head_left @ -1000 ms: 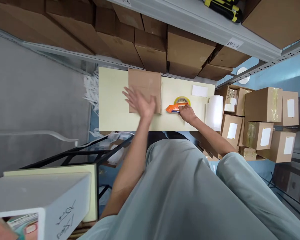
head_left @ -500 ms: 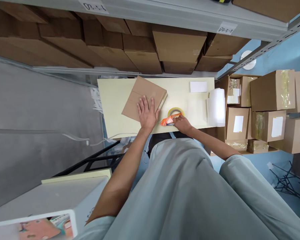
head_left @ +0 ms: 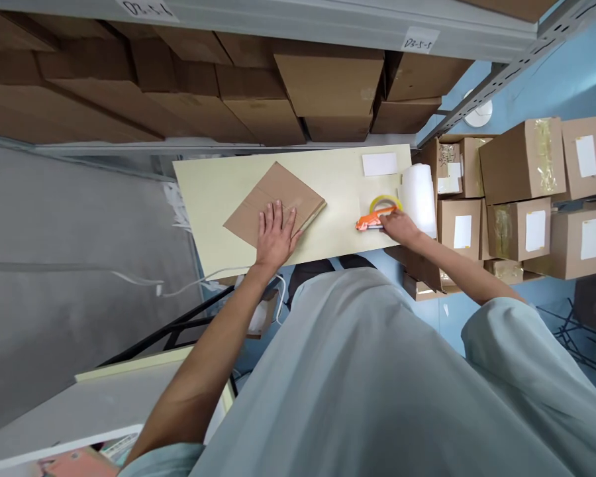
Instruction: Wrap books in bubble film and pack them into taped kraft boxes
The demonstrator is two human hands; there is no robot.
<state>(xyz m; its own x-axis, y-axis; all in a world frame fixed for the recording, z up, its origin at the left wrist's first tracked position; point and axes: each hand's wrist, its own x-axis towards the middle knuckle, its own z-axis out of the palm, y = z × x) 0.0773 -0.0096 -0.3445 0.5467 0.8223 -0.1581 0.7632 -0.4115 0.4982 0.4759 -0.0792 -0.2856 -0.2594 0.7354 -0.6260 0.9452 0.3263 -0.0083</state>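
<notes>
My left hand (head_left: pixel 275 235) lies flat with fingers spread on a flat brown cardboard box (head_left: pixel 265 192), which rests turned at an angle on the pale yellow table (head_left: pixel 203 199). My right hand (head_left: pixel 400 226) is wrapped round the handle of an orange tape dispenser (head_left: pixel 370 220), near the table's front right side. A roll of yellow tape (head_left: pixel 386 200) sits in the dispenser. Just right of it stands a white roll of wrapping material (head_left: pixel 419 199). Behind the dispenser lies a white paper slip (head_left: pixel 379 164).
A metal shelf (head_left: pixel 288 32) packed with cardboard boxes (head_left: pixel 328 83) runs along the table's far side. More taped cartons (head_left: pixel 519 162) are stacked at the right. A white cable (head_left: pixel 218 273) trails by the left front edge, and a white cabinet (head_left: pixel 109 397) stands lower left.
My right hand has carried the tape dispenser to the right, away from the cardboard box and closer to the white roll. The box has turned slightly under my left hand.
</notes>
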